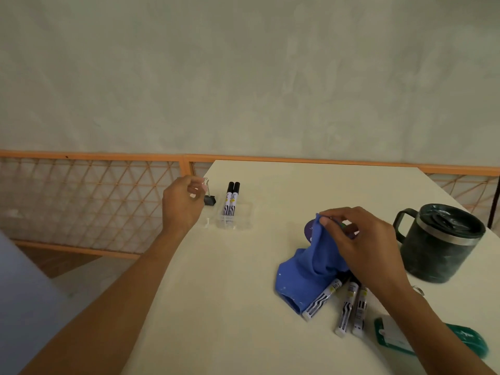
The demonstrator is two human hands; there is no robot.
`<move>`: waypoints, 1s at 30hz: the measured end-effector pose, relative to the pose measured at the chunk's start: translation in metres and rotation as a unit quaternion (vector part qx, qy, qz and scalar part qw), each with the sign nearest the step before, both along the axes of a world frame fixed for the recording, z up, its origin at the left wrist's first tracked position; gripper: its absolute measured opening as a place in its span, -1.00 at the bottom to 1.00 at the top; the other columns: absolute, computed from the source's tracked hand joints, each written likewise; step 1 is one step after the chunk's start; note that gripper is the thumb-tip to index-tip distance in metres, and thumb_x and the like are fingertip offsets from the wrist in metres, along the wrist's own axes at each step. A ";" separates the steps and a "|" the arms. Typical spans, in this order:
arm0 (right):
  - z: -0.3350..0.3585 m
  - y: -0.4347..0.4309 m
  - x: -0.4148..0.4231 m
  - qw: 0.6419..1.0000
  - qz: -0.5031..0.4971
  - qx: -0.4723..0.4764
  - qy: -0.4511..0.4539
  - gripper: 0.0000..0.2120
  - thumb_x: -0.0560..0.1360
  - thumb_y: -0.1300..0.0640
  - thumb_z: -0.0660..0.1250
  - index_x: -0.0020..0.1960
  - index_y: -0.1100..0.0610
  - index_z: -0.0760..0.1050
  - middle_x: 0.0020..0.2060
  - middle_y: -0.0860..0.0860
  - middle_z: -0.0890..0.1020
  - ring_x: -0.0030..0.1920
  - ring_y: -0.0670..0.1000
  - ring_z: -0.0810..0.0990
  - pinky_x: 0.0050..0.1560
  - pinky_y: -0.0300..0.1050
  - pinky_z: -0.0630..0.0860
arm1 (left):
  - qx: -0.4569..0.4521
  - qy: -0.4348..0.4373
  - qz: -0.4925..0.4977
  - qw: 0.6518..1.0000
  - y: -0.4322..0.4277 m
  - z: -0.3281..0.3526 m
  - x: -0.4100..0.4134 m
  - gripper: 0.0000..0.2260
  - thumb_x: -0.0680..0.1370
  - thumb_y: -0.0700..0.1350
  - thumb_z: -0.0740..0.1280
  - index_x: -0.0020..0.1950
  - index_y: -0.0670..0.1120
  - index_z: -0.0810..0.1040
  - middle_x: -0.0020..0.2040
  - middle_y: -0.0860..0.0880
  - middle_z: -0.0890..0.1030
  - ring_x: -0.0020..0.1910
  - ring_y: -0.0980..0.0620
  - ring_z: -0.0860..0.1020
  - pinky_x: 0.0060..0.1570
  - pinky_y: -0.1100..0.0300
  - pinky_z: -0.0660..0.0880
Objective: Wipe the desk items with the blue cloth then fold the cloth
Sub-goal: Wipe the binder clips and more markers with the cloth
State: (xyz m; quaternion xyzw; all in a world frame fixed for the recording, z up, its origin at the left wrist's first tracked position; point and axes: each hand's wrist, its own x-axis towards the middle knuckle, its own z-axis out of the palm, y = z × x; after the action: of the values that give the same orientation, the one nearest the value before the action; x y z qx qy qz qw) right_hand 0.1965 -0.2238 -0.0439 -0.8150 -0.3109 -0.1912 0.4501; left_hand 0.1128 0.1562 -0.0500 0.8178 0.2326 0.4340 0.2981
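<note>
At a pale desk, a blue cloth is gripped by the right hand, its fingers curled round the bunched upper edge. The cloth is draped over a purple round object, only partly seen, and trails down onto the desk toward the person. The cloth's near edge is touched by one of three markers, which lie side by side just under the right wrist.

At the desk's far left corner, the wire loop of a black binder clip is pinched between the fingertips of the left hand; whether the clip rests on the desk or is lifted cannot be told. Just beside it, two markers with black caps are laid together in a clear tray.

A dark green mug with a lid is stood upright to the right of the cloth, its handle turned toward the right hand. A green case is seen at the near right edge, partly hidden by the forearm. An orange lattice railing and a plain wall are shown behind the desk.
</note>
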 end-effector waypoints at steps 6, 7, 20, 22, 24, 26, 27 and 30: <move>0.012 -0.014 0.006 0.986 0.034 0.077 0.141 -0.90 0.60 -0.02 0.49 0.11 -0.13 0.69 -0.02 -0.26 0.74 -0.04 -0.23 0.71 -0.08 -0.28 0.65 | -0.049 -0.013 -0.108 0.993 -0.081 -0.011 -0.024 -0.88 0.62 -0.19 0.49 0.12 -0.02 0.75 -0.01 0.12 0.74 -0.08 0.17 0.64 -0.16 0.47 0.48; 0.014 -0.016 0.006 0.985 0.040 0.085 0.145 -0.90 0.60 0.01 0.50 0.11 -0.11 0.69 -0.02 -0.24 0.74 -0.05 -0.21 0.73 -0.10 -0.27 0.66 | -0.048 -0.014 -0.121 0.991 -0.094 -0.011 -0.027 -0.89 0.63 -0.15 0.50 0.13 -0.01 0.75 0.00 0.11 0.74 -0.07 0.14 0.65 -0.15 0.46 0.47; 0.026 -0.059 0.027 0.979 0.139 -0.035 0.141 -0.77 0.68 0.18 0.39 0.23 -0.09 0.68 0.21 -0.29 0.70 0.14 -0.21 0.71 0.24 -0.07 0.64 | 0.040 0.034 -0.275 0.960 -0.171 -0.032 -0.033 -0.89 0.63 -0.03 0.50 0.15 0.10 0.71 -0.03 0.18 0.70 -0.03 0.03 0.66 -0.13 0.14 0.56; 0.035 -0.077 0.032 0.974 0.122 -0.143 0.127 -0.82 0.59 0.07 0.51 0.15 -0.15 0.69 0.06 -0.30 0.73 0.01 -0.20 0.72 0.13 -0.08 0.67 | 0.035 0.038 -0.268 0.962 -0.166 -0.035 -0.032 -0.89 0.62 -0.03 0.51 0.14 0.11 0.72 -0.04 0.18 0.69 -0.05 0.02 0.65 -0.13 0.14 0.55; 0.041 -0.091 0.031 0.943 0.165 -0.221 0.184 -0.72 0.50 0.05 0.61 0.17 -0.14 0.68 0.06 -0.26 0.73 0.04 -0.16 0.72 0.12 -0.07 0.69 | 0.028 0.037 -0.270 0.962 -0.165 -0.035 -0.032 -0.87 0.61 -0.04 0.52 0.15 0.10 0.71 -0.03 0.16 0.70 -0.04 0.01 0.66 -0.12 0.13 0.55; 0.040 -0.098 0.029 0.905 0.189 -0.297 0.239 -0.54 0.41 0.03 0.68 0.25 -0.17 0.63 0.11 -0.25 0.69 0.12 -0.20 0.67 0.17 -0.12 0.66 | 0.020 0.039 -0.285 0.957 -0.165 -0.035 -0.030 -0.83 0.61 -0.05 0.53 0.19 0.10 0.70 0.00 0.14 0.71 -0.02 -0.01 0.67 -0.09 0.10 0.58; 0.037 -0.100 0.028 0.889 0.188 -0.336 0.248 -0.46 0.39 0.01 0.70 0.29 -0.20 0.60 0.14 -0.27 0.65 0.14 -0.25 0.63 0.19 -0.17 0.64 | 0.020 0.041 -0.294 0.955 -0.165 -0.035 -0.029 -0.82 0.60 -0.06 0.53 0.19 0.10 0.70 0.01 0.13 0.71 -0.01 -0.02 0.67 -0.07 0.08 0.59; 0.031 -0.100 0.029 0.870 0.174 -0.400 0.231 -0.31 0.34 -0.10 0.71 0.37 -0.30 0.49 0.23 -0.30 0.49 0.22 -0.28 0.54 0.27 -0.19 0.59 | 0.022 0.048 -0.304 0.951 -0.163 -0.038 -0.028 -0.80 0.60 -0.09 0.54 0.20 0.10 0.69 0.02 0.12 0.71 0.00 -0.03 0.67 -0.01 0.04 0.62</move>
State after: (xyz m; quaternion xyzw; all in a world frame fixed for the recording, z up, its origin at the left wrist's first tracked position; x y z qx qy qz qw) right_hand 0.2250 -0.3237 -0.0126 -0.8789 -0.3844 0.2247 0.1710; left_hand 0.0849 -0.0067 -0.0878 0.8760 -0.0224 0.2877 0.3864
